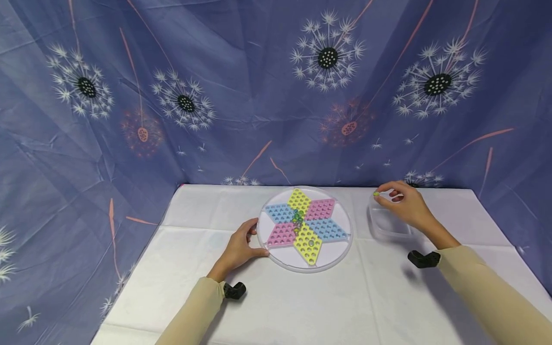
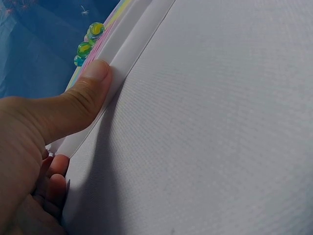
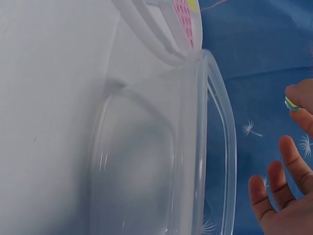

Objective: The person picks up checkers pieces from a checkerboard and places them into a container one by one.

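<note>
A round white Chinese checkers board (image 1: 282, 256) has a star of yellow, pink and blue points. Several glass marbles (image 1: 298, 215) cluster around its middle, and a single marble (image 1: 311, 243) sits in the near yellow point. My left hand (image 1: 239, 247) holds the board's left edge, thumb on the near rim and fingers curled at the side. Between thumb and forefinger, my right hand (image 1: 405, 203) pinches a yellow-green marble (image 3: 292, 104), its other fingers loosely bent. This hand is raised above a clear plastic container (image 3: 195, 147) to the right of the board.
A white cloth (image 1: 327, 302) covers the table, with a fold line running between board and container. Behind and to the left hangs a blue curtain (image 1: 246, 86) printed with dandelions, meeting the table's back edge.
</note>
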Tool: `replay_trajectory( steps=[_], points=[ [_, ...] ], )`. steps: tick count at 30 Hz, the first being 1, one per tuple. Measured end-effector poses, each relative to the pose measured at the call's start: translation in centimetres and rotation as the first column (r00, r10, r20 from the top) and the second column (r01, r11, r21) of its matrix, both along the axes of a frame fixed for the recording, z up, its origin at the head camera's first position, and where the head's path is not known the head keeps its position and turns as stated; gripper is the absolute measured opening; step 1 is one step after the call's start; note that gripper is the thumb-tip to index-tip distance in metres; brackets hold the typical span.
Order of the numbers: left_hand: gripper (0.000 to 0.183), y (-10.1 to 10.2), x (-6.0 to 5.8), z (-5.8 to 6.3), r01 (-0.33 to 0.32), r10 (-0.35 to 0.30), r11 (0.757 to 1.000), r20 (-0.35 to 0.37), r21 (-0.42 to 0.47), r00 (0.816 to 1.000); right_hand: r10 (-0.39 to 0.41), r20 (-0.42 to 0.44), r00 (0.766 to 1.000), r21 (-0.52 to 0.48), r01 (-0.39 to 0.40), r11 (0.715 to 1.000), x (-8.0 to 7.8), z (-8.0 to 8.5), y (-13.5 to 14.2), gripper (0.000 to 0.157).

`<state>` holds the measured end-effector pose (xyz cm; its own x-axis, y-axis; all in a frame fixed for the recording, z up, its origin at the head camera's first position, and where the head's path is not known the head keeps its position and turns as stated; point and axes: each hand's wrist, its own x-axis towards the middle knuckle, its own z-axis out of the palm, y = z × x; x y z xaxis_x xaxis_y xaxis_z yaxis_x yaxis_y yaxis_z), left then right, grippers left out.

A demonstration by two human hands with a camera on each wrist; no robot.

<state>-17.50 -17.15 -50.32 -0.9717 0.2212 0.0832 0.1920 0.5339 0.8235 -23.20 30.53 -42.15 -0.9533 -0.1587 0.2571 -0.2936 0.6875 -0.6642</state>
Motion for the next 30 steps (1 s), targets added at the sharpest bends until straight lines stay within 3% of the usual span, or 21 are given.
replay_trajectory(
  steps=[16, 30],
  points=[
    [0.104, 0.0, 0.1, 0.1, -0.008, 0.008, 1.000, 0.003, -0.009, 1.000, -0.063, 0.042, 0.997, -0.001, 0.063, 0.998, 0.0, -0.6, 1.2, 0.032],
    [0.104, 0.1, 0.2, 0.4, -0.004, 0.005, 1.000, 0.002, -0.015, 1.000, -0.053, 0.082, 0.995, 0.026, 0.051, 0.998, -0.4, -2.1, 1.6, 0.030]
  ],
)
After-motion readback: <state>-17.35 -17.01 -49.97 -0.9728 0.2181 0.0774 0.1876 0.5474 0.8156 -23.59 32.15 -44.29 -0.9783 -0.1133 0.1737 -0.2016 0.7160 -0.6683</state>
